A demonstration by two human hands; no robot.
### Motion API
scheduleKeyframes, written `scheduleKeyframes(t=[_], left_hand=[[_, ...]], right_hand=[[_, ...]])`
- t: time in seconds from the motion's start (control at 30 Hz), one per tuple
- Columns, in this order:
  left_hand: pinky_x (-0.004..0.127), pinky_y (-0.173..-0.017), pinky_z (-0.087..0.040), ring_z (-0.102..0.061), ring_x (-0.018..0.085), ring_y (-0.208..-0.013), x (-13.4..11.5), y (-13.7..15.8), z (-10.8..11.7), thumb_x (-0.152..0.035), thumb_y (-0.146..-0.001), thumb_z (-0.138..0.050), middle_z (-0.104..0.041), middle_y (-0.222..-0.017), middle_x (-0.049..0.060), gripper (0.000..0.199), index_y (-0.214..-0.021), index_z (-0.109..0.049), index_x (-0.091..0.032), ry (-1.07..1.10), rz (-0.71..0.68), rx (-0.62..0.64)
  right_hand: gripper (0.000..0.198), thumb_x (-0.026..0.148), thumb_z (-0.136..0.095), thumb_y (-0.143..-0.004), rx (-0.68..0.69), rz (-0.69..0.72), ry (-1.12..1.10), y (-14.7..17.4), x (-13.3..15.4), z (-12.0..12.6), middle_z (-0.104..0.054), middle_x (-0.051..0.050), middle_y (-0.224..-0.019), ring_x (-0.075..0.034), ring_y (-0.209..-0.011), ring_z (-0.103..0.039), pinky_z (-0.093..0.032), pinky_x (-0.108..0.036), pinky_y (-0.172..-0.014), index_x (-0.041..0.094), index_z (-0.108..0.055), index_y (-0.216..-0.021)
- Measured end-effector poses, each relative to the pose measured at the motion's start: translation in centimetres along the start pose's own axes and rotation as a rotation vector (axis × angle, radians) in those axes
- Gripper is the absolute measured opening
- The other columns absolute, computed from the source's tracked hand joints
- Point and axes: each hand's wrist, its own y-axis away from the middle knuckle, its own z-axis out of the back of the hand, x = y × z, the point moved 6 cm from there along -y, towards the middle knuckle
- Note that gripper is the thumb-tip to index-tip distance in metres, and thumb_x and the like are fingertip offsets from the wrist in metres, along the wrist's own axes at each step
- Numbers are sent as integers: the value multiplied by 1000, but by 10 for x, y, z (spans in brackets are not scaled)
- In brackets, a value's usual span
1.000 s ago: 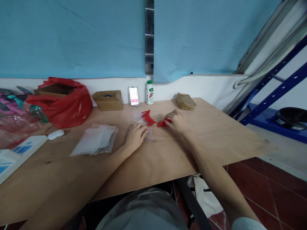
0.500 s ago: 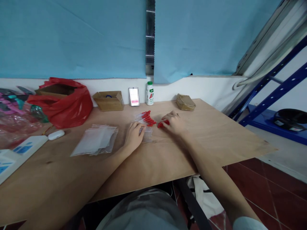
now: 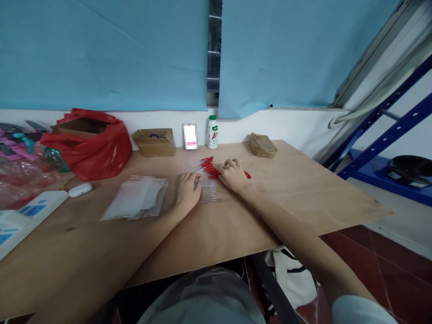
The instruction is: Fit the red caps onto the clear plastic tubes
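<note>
1. Blue fabric panels (image 3: 101, 54) hang behind the workspace, from 10 to 1 o'clock on a dial centered on a pile of red-handled sticks (image 3: 209, 167).
2. A plywood table (image 3: 286, 202) carries the pile, spreading out on every side of it.
3. A blue metal rack (image 3: 388, 117) stands well apart, between 2 and 3 o'clock.
4. A red plastic bag (image 3: 101, 155) slumps around a cardboard carton at 9 o'clock.
5. A white power strip (image 3: 37, 209) angles across the tabletop between 8 and 9 o'clock.
6. Clear zip-lock bags (image 3: 133, 198) lie stacked flat at 8 o'clock.
7. An open cardboard box (image 3: 155, 147) sits toward 10 o'clock; a dented carton (image 3: 263, 145) rests at 2.
8. The worker's left hand (image 3: 189, 189) lies at 7 o'clock, fingers bent, beside thin clear rods; whether it grips any cannot be told.
9. The right hand (image 3: 233, 174), between 3 and 4 o'clock, is curled knuckles-up just beside the pile; its fingertips are hidden, so its grip cannot be told.
10. A green-capped white bottle (image 3: 212, 135) stands upright at 12 o'clock, a lit phone (image 3: 191, 136) at 11.
11. The clear rods (image 3: 208, 191) lie side by side at 6 o'clock.
12. Small red pieces (image 3: 247, 174) show just past the right hand, near 3 o'clock.
</note>
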Motion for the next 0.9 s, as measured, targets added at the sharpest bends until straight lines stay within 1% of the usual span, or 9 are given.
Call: scheduleKeyframes(t=[0.07, 0.17, 0.3, 0.47, 0.57, 0.67, 0.73, 0.8, 0.9], left_hand=[[44, -104, -49, -62, 28, -112, 0, 0, 2, -23, -103, -51, -72, -113, 9, 15, -105, -66, -21, 10, 12, -10], [44, -104, -49, -61, 28, -113, -2, 1, 6, -23, -103, -51, -71, -112, 9, 16, -107, -66, -22, 11, 21, -30], [45, -107, -48, -59, 28, -118, -14, 4, 14, -24, -105, -48, -67, -120, 10, 22, -119, -65, -23, -41, -30, -59], [47, -112, -44, -54, 31, -131, -34, 7, 16, -31, -108, -44, -60, -141, 15, 37, -141, -57, -20, -171, -151, -5], [50, -113, -41, -56, 33, -127, -39, 7, 15, -33, -109, -41, -66, -135, 15, 39, -141, -59, -19, -242, -208, 46], [53, -116, -36, -60, 32, -119, -39, 6, 13, -32, -109, -39, -73, -120, 13, 36, -130, -66, -21, -290, -253, 79], [51, -112, -40, -64, 31, -112, -37, 6, 11, -31, -110, -37, -74, -111, 13, 35, -119, -69, -20, -320, -267, 99], [47, -102, -46, -68, 30, -106, -34, 7, 9, -31, -111, -35, -75, -108, 13, 35, -113, -68, -20, -347, -269, 118], [41, -86, -50, -72, 29, -97, -31, 8, 7, -35, -111, -37, -76, -105, 14, 34, -116, -67, -19, -393, -233, 129]], right_hand=[[24, 18, -52, -101, 3, 10, 13, -4, 4, -2, -78, -18, -103, -34, -116, -53, -32, -52, -106, 16, -75, -108], [28, 14, -48, -101, -28, 12, 24, -4, 5, 0, -77, -18, -105, -34, -115, -53, -31, -53, -107, 15, -74, -111], [26, 17, -49, -103, -98, 26, -7, 2, 1, 14, -76, -18, -107, -33, -114, -53, -32, -51, -106, 16, -71, -115], [28, 28, -45, -110, -204, 188, -179, 12, 6, 40, -75, -12, -114, -29, -117, -54, -33, -46, -106, 19, -69, -120], [29, 30, -43, -111, -226, 257, -257, 15, 13, 51, -75, -10, -114, -27, -115, -54, -34, -44, -106, 21, -70, -119], [27, 30, -45, -110, -227, 273, -314, 16, 17, 54, -74, -10, -112, -27, -115, -55, -35, -43, -105, 22, -70, -117], [26, 30, -45, -110, -225, 283, -354, 16, 19, 54, -74, -11, -111, -27, -113, -57, -36, -43, -104, 22, -70, -116], [26, 30, -46, -110, -224, 294, -398, 16, 20, 53, -74, -11, -110, -27, -110, -59, -37, -42, -103, 21, -69, -117], [27, 31, -46, -110, -228, 309, -454, 17, 22, 53, -75, -11, -112, -26, -108, -60, -40, -41, -101, 21, -68, -121]])
